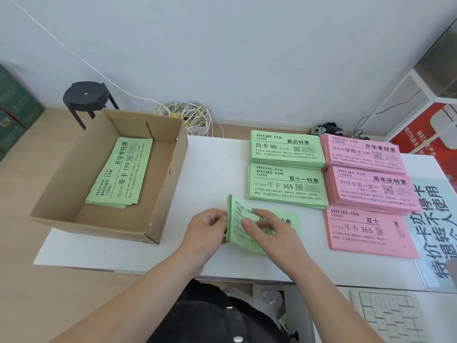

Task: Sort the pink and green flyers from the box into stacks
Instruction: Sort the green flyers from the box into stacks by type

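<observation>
Gripping green bundle [291, 227] | fingers of left hand [207, 231], right hand [269, 233] | box [170, 184]: green flyers [121, 172] inside

White table [212, 169] on a light wood floor [37, 280], plain wall behind. A black round stool [85, 95] sits off the far left corner, with a messy tangle of white cable [188, 115] beside it behind the far edge, and one thin white cord [74, 55] runs up the wall. Some dark green crates [14, 107] are stacked way out left. Small black clutter [327, 128] by the far right corner, can't tell what. A pale blue sign [435, 233] with big black characters lies along the right edge. There's a red banner [425, 134] and a white frame [420, 90] beyond that, and a white keyboard [390, 315] past the near right corner.
</observation>
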Tool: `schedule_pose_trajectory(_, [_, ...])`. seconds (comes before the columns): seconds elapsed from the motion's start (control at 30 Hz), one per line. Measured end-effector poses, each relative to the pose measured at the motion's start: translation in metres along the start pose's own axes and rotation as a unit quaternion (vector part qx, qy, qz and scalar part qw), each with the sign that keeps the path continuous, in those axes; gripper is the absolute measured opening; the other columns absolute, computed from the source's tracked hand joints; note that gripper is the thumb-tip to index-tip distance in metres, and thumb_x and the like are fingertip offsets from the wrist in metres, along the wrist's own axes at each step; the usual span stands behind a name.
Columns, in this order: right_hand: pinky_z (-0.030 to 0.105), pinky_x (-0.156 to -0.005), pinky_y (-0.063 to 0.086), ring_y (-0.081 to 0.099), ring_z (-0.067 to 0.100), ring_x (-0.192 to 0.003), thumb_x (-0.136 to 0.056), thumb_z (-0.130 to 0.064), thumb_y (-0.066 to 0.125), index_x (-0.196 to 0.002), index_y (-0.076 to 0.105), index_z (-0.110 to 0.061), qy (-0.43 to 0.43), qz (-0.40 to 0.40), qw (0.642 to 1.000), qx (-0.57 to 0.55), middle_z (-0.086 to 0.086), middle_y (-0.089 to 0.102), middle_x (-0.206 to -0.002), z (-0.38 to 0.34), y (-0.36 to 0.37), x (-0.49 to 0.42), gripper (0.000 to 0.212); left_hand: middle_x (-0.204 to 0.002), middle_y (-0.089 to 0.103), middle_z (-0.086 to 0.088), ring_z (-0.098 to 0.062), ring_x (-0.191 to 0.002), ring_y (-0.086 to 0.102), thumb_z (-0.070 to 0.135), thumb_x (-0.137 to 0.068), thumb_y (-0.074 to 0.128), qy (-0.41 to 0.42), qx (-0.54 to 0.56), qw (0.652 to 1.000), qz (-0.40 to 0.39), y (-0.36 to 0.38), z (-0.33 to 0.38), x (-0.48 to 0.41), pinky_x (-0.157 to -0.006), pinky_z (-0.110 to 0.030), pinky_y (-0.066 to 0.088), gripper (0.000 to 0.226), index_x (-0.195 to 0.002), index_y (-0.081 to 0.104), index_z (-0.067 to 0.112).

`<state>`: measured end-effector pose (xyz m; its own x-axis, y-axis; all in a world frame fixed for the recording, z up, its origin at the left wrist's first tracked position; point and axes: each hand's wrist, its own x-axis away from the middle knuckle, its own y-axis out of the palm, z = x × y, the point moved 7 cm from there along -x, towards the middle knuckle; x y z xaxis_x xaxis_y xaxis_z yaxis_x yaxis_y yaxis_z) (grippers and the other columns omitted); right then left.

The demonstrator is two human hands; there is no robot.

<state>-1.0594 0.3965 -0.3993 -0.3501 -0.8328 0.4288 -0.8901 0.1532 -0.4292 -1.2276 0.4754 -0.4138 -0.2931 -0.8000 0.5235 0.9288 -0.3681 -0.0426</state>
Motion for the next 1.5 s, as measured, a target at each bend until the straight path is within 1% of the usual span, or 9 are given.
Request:
schedule_pose_trajectory(0.1, [0.020, -0.083, 0.040, 0.054, 0.000, -0.096, -0.099, -0.058, 0.053, -0.096, 0.076, -0.035, -0.022, -0.037, 0.998, 0.048, -0.011, 0.057, -0.105, 0.002, 0.010, -0.003, 0.033, -0.096, 0.078, -0.007, -0.016, -0.086, 0.076, 0.030, -0.104, 0.057, 0.017, 0.005, 1.000, -0.013, 0.001, 0.010, 0.005, -0.078, -0.034, 0.063, 0.023, -0.103, 0.074, 0.015])
schedule_pose_trajectory(0.17, [0.023, -0.095, 0.042, 0.052, 0.006, -0.105, -0.100, -0.029, 0.056, -0.121, 0.071, -0.036, -0.046, -0.030, 0.991, 0.121, -0.013, 0.052, -0.115, 0.007, 0.015, -0.005, 0.027, -0.103, 0.076, -0.002, -0.010, -0.087, 0.072, 0.028, -0.096, 0.069, 0.061, -0.069, 0.996, 0.000, 0.000, 0.015, 0.004, -0.078, -0.030, 0.060, 0.017, -0.113, 0.066, 0.027])
schedule_pose_trajectory(0.23, [0.031, -0.104, 0.042, 0.051, 0.013, -0.110, -0.096, -0.015, 0.054, -0.137, 0.061, -0.033, -0.079, -0.024, 0.981, 0.177, -0.016, 0.048, -0.115, 0.012, 0.019, -0.007, 0.045, -0.113, 0.069, 0.006, -0.006, -0.097, 0.067, 0.023, -0.091, 0.074, 0.079, -0.140, 0.987, -0.002, 0.003, 0.017, -0.003, -0.084, -0.027, 0.055, 0.052, -0.132, 0.046, 0.042])
schedule_pose_trajectory(0.43, [0.039, -0.108, 0.046, 0.048, 0.013, -0.126, -0.093, -0.010, 0.064, -0.150, 0.047, -0.026, -0.107, 0.057, 0.982, 0.147, -0.008, 0.050, -0.131, 0.010, -0.007, -0.007, 0.061, -0.124, 0.057, 0.012, -0.015, -0.108, 0.066, 0.006, -0.087, 0.059, 0.106, -0.215, 0.969, -0.068, 0.012, 0.025, -0.021, -0.090, -0.039, 0.059, 0.088, -0.157, 0.022, 0.044])
schedule_pose_trajectory(0.57, [0.044, -0.124, 0.025, 0.027, 0.024, -0.148, -0.087, -0.019, 0.071, -0.150, 0.045, -0.032, -0.169, 0.102, 0.905, 0.378, -0.003, 0.043, -0.154, -0.008, -0.033, -0.007, 0.069, -0.120, 0.054, 0.011, -0.012, -0.110, 0.063, 0.001, -0.092, 0.057, 0.188, -0.222, 0.952, -0.098, 0.001, 0.020, -0.011, -0.093, -0.031, 0.056, 0.077, -0.140, 0.038, 0.059])
schedule_pose_trajectory(0.8, [0.031, -0.100, 0.042, 0.064, 0.017, -0.107, -0.090, -0.019, 0.064, -0.126, 0.060, -0.037, -0.228, 0.093, 0.861, 0.446, -0.013, 0.069, -0.112, -0.043, -0.034, 0.005, 0.041, -0.109, 0.041, 0.015, -0.009, -0.078, 0.055, 0.013, -0.097, 0.058, 0.366, -0.399, 0.838, -0.073, -0.010, 0.026, 0.016, -0.065, -0.023, 0.049, 0.068, -0.151, 0.035, 0.049])
schedule_pose_trajectory(0.97, [0.056, -0.113, 0.042, 0.069, 0.021, -0.094, -0.069, -0.019, 0.087, -0.106, 0.073, -0.031, -0.266, 0.162, 0.831, 0.462, -0.011, 0.072, -0.090, -0.035, -0.032, 0.008, 0.041, -0.109, 0.044, 0.007, -0.018, -0.069, 0.055, 0.015, -0.100, 0.054, 0.421, -0.458, 0.782, -0.048, -0.011, 0.024, 0.021, -0.054, -0.029, 0.049, 0.051, -0.146, 0.045, 0.034])
schedule_pose_trajectory(1.23, [0.036, -0.092, 0.050, 0.058, 0.012, -0.110, -0.090, -0.012, 0.073, -0.117, 0.065, -0.034, -0.122, 0.179, 0.965, 0.148, -0.021, 0.055, -0.116, 0.010, -0.068, 0.012, 0.036, -0.109, 0.053, 0.003, -0.016, -0.084, 0.054, 0.012, -0.096, 0.058, 0.436, -0.494, 0.751, -0.043, -0.010, 0.021, 0.031, -0.060, -0.029, 0.051, 0.050, -0.143, 0.048, 0.025])
schedule_pose_trajectory(1.5, [0.040, -0.101, 0.050, 0.057, 0.010, -0.110, -0.092, 0.004, 0.058, -0.126, 0.061, -0.035, -0.110, 0.224, 0.968, 0.009, -0.012, 0.058, -0.120, 0.017, -0.045, 0.016, 0.052, -0.115, 0.053, 0.004, -0.019, -0.095, 0.053, 0.002, -0.089, 0.064, 0.403, -0.471, 0.784, -0.019, 0.003, 0.016, 0.030, -0.060, -0.036, 0.057, 0.060, -0.139, 0.043, 0.026])
